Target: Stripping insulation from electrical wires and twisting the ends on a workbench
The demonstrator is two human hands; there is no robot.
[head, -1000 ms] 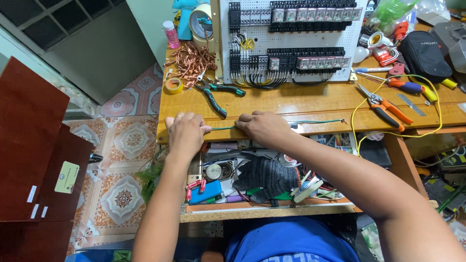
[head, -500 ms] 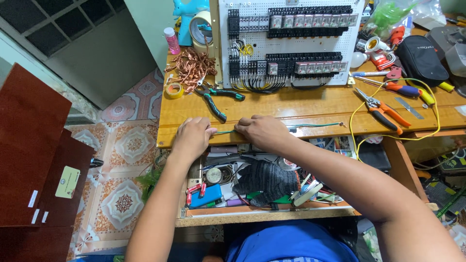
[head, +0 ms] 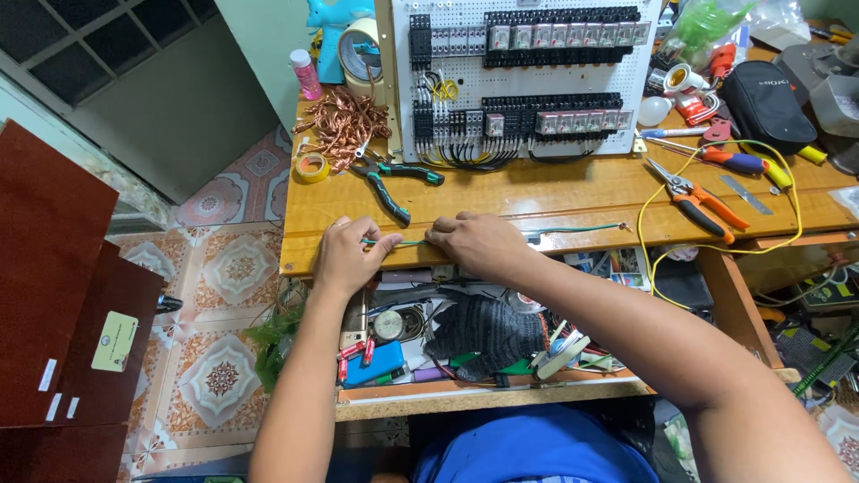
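Both hands at the front edge of the yellow wooden bench [head: 537,192], open drawer of clutter directly below. Bare strip of bench between the edge and the white relay panel [head: 523,80]. Left hand [head: 347,255] and right hand [head: 474,243] each pinch the thin green wire [head: 407,242], fingers closed on it, short taut span between them. Wire lies along the edge, tail running right past the right hand. Green-handled pliers [head: 394,183] just behind the left hand, orange-handled pliers [head: 702,199] well off right.
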